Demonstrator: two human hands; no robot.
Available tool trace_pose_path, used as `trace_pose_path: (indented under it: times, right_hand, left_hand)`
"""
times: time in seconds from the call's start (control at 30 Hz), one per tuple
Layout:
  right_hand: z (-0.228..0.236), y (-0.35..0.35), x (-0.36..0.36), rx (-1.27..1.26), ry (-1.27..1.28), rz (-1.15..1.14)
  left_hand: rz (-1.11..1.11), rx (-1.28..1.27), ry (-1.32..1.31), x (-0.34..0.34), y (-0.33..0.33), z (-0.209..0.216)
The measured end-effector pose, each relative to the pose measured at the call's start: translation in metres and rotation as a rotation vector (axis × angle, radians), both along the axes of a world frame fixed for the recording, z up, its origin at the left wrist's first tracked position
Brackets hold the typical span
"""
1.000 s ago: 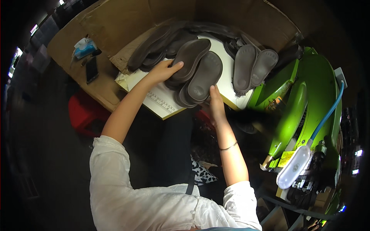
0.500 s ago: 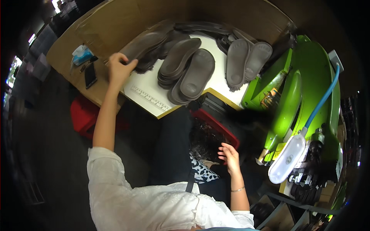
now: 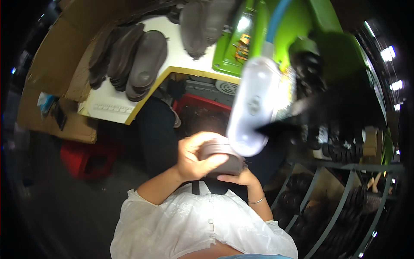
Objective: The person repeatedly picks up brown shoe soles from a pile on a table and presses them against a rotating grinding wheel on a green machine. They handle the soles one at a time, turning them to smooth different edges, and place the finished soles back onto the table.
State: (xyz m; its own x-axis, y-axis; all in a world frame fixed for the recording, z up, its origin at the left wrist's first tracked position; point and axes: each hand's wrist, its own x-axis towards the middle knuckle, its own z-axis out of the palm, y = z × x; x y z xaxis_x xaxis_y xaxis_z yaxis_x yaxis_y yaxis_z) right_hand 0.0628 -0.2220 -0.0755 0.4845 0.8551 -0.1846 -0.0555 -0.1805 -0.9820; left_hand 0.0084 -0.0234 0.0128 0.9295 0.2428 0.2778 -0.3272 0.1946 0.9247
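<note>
A dark grey-brown shoe sole (image 3: pixel 223 159) is held in front of my lap, seen nearly end-on and slightly blurred. My left hand (image 3: pixel 192 156) grips it from the left, thumb across the near side and fingers over the top. From the right and below, my right hand (image 3: pixel 241 176) closes on it, with most of its fingers hidden behind the sole. I cannot tell whether one sole or a stack of two is in my hands. More soles (image 3: pixel 148 60) lie in overlapping piles on the white table (image 3: pixel 113 100), and another group (image 3: pixel 195 28) lies farther right.
A lit white lamp (image 3: pixel 253 105) on a blue arm hangs just right of the sole. Behind it stands a green machine (image 3: pixel 224 60). A red bin (image 3: pixel 202 101) with dark scraps sits under the table. Divided racks (image 3: pixel 317 185) stand at the lower right, a red stool (image 3: pixel 88 157) at left.
My left hand has come from the soles at the table's far left to my lap. My right hand, open and bare before, now grips the sole too. The view has swung right.
</note>
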Motion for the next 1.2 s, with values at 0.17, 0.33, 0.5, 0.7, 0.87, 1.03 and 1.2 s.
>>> trace_pose_path:
  times: [0.17, 0.33, 0.5, 0.7, 0.87, 1.03, 1.2]
  right_hand:
    - [-0.036, -0.018, -0.031, -0.055, 0.207, -0.141]
    - [-0.014, -0.002, -0.038, -0.033, 0.272, -0.125]
    - [-0.008, -0.050, -0.020, 0.036, 0.167, -0.184]
    - [0.009, -0.119, 0.021, 0.589, 0.297, -0.733]
    - [0.045, -0.101, 0.040, 0.679, 0.165, -0.849]
    - [0.060, -0.054, 0.036, 0.641, 0.134, -0.822]
    - [0.073, -0.013, 0.033, 0.560, 0.146, -0.701]
  left_hand:
    - [-0.272, 0.199, 0.290, 0.037, -0.054, 0.006]
    - [-0.330, 0.104, 0.271, 0.056, -0.040, 0.021]
    - [-0.105, -0.040, 0.312, 0.031, -0.036, 0.003]
    - [-0.106, -0.044, 0.308, 0.024, -0.030, -0.002]
    - [-0.169, -0.161, 0.270, 0.017, -0.011, -0.009]
    - [0.014, -0.149, 0.245, -0.003, 0.018, -0.006]
    - [-0.046, -0.097, 0.525, -0.028, 0.054, -0.033]
